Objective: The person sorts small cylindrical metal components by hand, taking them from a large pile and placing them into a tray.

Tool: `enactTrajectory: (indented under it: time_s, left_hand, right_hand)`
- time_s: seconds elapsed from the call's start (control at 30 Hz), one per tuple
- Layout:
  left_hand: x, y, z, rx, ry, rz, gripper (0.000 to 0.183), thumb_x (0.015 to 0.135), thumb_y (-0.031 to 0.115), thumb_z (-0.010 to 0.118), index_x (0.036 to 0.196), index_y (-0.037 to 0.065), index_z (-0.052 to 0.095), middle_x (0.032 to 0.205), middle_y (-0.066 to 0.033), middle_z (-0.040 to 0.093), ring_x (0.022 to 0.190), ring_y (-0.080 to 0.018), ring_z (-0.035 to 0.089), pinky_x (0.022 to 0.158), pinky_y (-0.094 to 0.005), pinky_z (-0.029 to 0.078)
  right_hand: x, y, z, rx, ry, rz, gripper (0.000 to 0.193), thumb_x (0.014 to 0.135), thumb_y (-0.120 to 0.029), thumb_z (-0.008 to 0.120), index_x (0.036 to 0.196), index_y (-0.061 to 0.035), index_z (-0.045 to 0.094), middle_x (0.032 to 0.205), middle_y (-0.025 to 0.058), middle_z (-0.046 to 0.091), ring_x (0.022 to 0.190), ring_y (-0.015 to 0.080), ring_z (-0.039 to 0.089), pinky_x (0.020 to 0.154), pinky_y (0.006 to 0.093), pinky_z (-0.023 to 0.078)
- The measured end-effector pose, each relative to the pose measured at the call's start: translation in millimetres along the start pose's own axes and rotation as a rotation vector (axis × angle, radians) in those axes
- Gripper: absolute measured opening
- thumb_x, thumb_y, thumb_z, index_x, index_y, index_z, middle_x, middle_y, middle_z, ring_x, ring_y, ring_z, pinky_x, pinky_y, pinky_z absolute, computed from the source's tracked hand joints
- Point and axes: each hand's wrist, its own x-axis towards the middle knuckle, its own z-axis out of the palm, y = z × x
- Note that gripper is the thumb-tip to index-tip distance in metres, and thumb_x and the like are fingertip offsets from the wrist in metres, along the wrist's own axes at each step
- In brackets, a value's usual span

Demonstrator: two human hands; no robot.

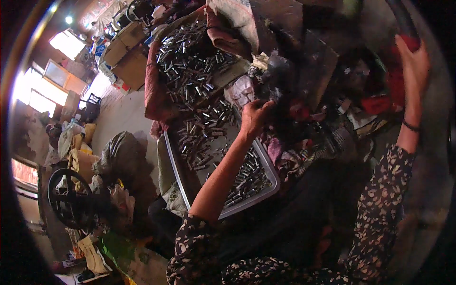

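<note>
My right hand (416,64) is raised at the far right, its fingers wrapped round a red grip (409,43) at the end of a dark curved lever (403,16). At the centre, my left hand (255,116) is closed, thumb and fingers together at the edge of a dark machine (280,76). What it pinches there is too dark and small to make out. A crumpled pale cloth (240,90) lies just beyond its knuckles. Below my left forearm stands a grey plastic tray (273,187), with small metal tubes (247,183) in it.
A large heap of similar metal pieces (190,61) fills a reddish sack (156,90) beyond the tray. Rags (289,159) and red material (375,104) lie around the machine. To the left are a black handwheel (71,199), a grey full sack (121,154) and cardboard boxes (124,57).
</note>
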Motion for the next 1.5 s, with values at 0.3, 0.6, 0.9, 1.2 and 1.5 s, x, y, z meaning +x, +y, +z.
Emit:
enactTrajectory:
  time_s: [0.3,0.6,0.9,1.2,1.5]
  left_hand:
    - [-8.7,14.4,6.9,0.061,0.084,-0.108,0.035,0.080,0.028,0.062,0.096,-0.003,0.059,0.074,-0.0059,0.060,0.060,-0.0129,0.056,0.053,-0.0268,0.046]
    - [-69.3,-7.7,-70.5,-0.718,-0.058,-0.255,0.025,0.088,0.022,0.052,0.106,0.006,0.052,0.092,-0.0063,0.058,0.087,-0.0180,0.059,0.068,-0.0313,0.052]
    - [-160.7,-27.3,-168.0,-0.825,0.096,-0.213,0.022,0.085,0.021,0.056,0.104,0.008,0.056,0.091,-0.0045,0.060,0.080,-0.0150,0.059,0.064,-0.0271,0.050]
    - [-140.2,-39.5,-128.9,0.923,0.030,-0.013,0.021,0.075,0.019,0.061,0.090,0.004,0.065,0.081,-0.0113,0.064,0.073,-0.0250,0.062,0.064,-0.0344,0.048]
    - [-135.4,-36.7,-99.0,1.386,-0.072,0.049,0.018,0.073,0.015,0.061,0.087,0.003,0.061,0.084,-0.0172,0.059,0.072,-0.0280,0.062,0.061,-0.0384,0.049]
  right_hand:
    - [-56.0,7.2,-1.1,-0.109,0.240,-0.103,0.055,0.079,-0.032,0.065,0.119,0.0015,0.048,0.120,0.0166,0.052,0.111,0.0258,0.049,0.094,0.0317,0.037]
    - [-259.8,-176.0,31.7,0.378,-0.997,-0.620,0.012,0.068,0.000,0.053,0.078,-0.0041,0.051,0.078,0.0097,0.048,0.076,0.0243,0.054,0.064,0.0335,0.047]
    - [-345.4,-176.9,88.4,0.476,-1.215,-0.535,0.009,0.074,-0.009,0.057,0.081,-0.0048,0.055,0.085,0.0121,0.051,0.079,0.0294,0.057,0.066,0.0370,0.049]
    - [-306.9,-190.4,130.5,0.816,-0.940,0.002,0.016,0.075,-0.009,0.064,0.088,-0.0018,0.059,0.084,0.0102,0.057,0.073,0.0239,0.056,0.066,0.0309,0.045]
    - [-326.0,-170.2,138.1,0.921,-1.049,0.270,0.023,0.076,-0.011,0.064,0.097,-0.0036,0.058,0.090,0.0113,0.061,0.083,0.0254,0.060,0.072,0.0327,0.046]
